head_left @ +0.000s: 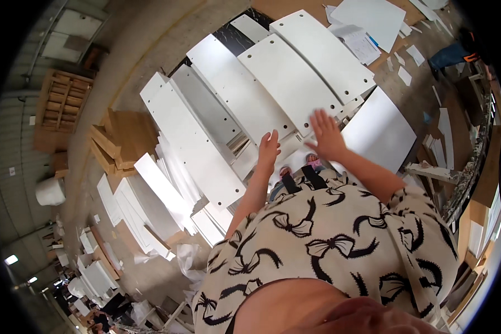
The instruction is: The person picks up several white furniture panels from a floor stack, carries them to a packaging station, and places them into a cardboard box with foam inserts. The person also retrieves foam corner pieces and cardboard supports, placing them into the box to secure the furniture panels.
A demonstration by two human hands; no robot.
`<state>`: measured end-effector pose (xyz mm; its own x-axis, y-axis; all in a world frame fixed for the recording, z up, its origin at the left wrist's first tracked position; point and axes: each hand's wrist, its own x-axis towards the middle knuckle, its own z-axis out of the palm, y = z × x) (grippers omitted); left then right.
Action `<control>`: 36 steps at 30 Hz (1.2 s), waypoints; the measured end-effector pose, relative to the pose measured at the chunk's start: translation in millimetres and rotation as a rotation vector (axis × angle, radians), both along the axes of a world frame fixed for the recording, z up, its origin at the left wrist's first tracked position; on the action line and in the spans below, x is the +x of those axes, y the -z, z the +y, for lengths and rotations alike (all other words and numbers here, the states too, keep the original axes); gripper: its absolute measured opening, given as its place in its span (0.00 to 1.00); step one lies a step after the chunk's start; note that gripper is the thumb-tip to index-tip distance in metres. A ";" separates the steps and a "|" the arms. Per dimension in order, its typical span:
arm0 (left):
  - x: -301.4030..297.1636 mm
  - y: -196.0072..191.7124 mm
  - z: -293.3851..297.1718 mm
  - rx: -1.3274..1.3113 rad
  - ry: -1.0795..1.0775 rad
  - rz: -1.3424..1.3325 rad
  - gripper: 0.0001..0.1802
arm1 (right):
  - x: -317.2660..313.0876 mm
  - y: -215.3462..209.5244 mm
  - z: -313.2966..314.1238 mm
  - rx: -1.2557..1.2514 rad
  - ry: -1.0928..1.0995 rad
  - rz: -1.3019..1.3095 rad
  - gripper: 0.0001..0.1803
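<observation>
Hands out front: left hand (pixel 269 146) flat, fingers together, right hand (pixel 327 135) spread wide, both empty over lower end of drilled white panel (pixel 288 80) (more white boards (pixel 192 145) fanned left), wooden crate (pixel 61 103) far left

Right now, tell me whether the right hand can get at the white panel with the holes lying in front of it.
Probably yes: the right hand, fingers spread, is already at the near edge of the white panel, and nothing lies between them.

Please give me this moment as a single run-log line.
left hand: open, over white panel edge | right hand: open, fingers spread above same panel | more white panels on floor
</observation>
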<state>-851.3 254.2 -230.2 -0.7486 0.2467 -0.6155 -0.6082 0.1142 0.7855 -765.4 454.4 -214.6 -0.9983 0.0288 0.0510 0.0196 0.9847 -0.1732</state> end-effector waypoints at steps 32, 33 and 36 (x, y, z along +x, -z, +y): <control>30.2 -17.0 -15.9 -0.272 -0.136 0.057 0.28 | 24.8 -6.0 243.6 -0.794 0.700 -0.171 0.37; 29.4 -31.9 -10.4 -0.291 -0.134 0.174 0.27 | 23.8 -53.4 222.8 -0.933 0.650 -0.349 0.35; 23.6 -41.0 -35.1 -0.208 -0.184 0.183 0.24 | 23.5 -38.3 203.1 -0.908 0.453 -0.190 0.23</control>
<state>-827.7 219.1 -189.3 -0.8716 -0.0201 -0.4898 -0.4848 0.1846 0.8549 -741.8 657.5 -176.4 -0.8737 0.3531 -0.3346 0.4604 0.3783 -0.8031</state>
